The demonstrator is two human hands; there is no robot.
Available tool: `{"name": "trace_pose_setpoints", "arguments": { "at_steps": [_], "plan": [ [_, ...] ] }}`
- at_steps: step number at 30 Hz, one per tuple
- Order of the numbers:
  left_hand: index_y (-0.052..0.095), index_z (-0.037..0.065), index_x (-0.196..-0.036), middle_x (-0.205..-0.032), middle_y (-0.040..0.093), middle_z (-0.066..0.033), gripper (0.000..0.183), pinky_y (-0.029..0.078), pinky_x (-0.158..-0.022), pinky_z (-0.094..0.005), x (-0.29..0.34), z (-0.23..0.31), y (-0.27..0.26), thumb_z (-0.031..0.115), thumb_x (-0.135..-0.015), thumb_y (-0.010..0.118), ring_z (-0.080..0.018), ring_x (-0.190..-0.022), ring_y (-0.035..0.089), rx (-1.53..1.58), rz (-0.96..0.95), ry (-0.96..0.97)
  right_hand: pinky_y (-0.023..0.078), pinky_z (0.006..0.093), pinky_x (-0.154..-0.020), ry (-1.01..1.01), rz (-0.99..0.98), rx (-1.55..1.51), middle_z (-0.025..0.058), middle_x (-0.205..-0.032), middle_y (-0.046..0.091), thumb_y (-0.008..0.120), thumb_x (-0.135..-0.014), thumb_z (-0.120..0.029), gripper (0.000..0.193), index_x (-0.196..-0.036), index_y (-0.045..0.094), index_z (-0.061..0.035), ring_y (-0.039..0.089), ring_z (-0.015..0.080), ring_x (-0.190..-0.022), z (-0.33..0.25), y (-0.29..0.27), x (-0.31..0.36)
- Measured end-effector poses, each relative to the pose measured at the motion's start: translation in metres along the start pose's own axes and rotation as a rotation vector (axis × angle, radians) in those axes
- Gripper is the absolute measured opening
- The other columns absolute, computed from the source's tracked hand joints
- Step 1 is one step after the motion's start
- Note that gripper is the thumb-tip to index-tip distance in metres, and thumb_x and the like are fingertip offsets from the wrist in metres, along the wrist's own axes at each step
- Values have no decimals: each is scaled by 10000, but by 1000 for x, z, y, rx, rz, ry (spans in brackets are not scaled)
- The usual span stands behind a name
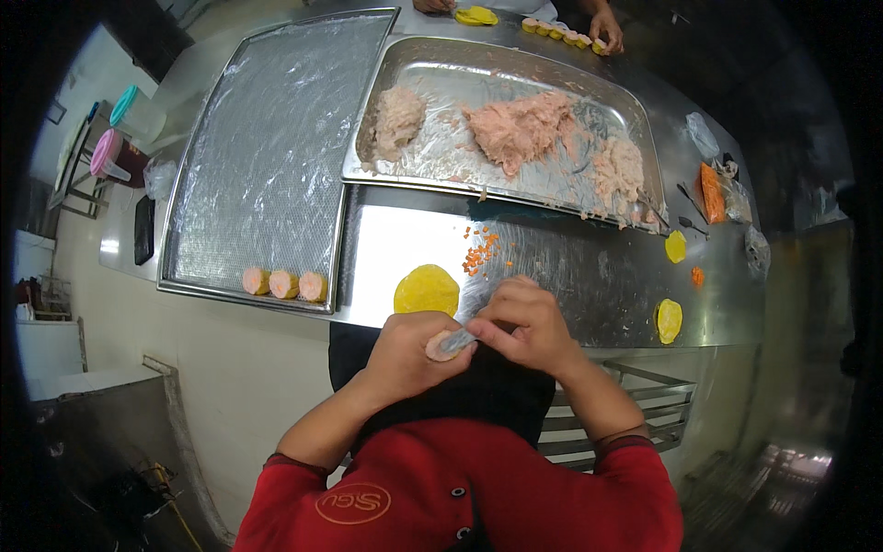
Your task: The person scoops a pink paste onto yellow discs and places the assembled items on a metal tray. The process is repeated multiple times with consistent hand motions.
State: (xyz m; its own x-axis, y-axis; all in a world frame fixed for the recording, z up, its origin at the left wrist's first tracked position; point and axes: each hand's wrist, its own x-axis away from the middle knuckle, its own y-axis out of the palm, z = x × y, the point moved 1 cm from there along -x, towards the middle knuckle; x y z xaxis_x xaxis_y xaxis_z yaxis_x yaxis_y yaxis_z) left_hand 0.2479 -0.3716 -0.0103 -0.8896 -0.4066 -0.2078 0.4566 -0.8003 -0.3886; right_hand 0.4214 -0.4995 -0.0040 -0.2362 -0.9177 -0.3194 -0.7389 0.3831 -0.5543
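My left hand (411,354) is closed around an open-topped dumpling (434,348) with pale pink filling at its top. My right hand (524,324) grips a small metal spatula (454,341), its flat blade lying against the filling. Fingers hide the spatula's handle and most of the dumpling's wrapper. Just beyond my left hand, a stack of round yellow wrappers (426,290) lies on the steel table (386,239). Diced carrot (480,250) is scattered past my right hand. Three finished-looking dumplings (283,284) stand in a row at the near edge of the film-lined tray (267,147).
A deep steel pan (501,189) holds mounds of pink minced filling (524,129). More yellow wrappers (669,321) lie at the right, near an orange bag (712,193). Across the table, a co-worker's hand (604,29) touches a row of dumplings (556,33). Lidded jugs (118,156) stand far left.
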Motion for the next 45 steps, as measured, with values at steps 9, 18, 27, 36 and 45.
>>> {"name": "trace_pose_setpoints", "arguments": {
  "at_steps": [9,18,27,36,45],
  "plan": [
    [696,49,-784,-734,711,-111,199,531,-590,-321,-2,-5,4,127,-765,878,-214,-621,697,-73,11,-30,453,369,-699,-9,89,45,55,-714,647,848,-814,-152,125,-790,756,-71,612,235,-673,0,0,2],
    [701,34,-964,-858,711,-161,243,554,-679,-410,0,-5,7,123,-795,852,-346,-777,712,-37,13,-102,466,359,-668,117,153,16,55,-707,649,849,-823,-166,142,-777,761,-64,623,230,-672,10,4,9],
    [694,53,-1057,-1096,746,-150,356,571,-814,-350,-10,-11,0,9,-742,853,-297,-957,750,-1,-5,148,464,355,-717,29,24,-73,53,-758,690,863,-814,-167,138,-798,773,-63,634,223,-704,11,-21,8],
    [723,64,-839,-787,743,-107,182,564,-657,-322,-4,-8,2,109,-759,880,-238,-706,746,-80,13,24,445,371,-682,-89,18,46,59,-725,653,864,-795,-172,135,-805,774,-72,608,238,-671,9,-4,-9],
    [717,55,-828,-772,736,-112,193,556,-629,-320,-7,-11,3,137,-767,882,-219,-676,736,-87,51,-14,441,390,-669,-56,96,70,61,-712,630,866,-794,-170,154,-762,753,-71,592,241,-650,6,-3,-11]
  ]
}}
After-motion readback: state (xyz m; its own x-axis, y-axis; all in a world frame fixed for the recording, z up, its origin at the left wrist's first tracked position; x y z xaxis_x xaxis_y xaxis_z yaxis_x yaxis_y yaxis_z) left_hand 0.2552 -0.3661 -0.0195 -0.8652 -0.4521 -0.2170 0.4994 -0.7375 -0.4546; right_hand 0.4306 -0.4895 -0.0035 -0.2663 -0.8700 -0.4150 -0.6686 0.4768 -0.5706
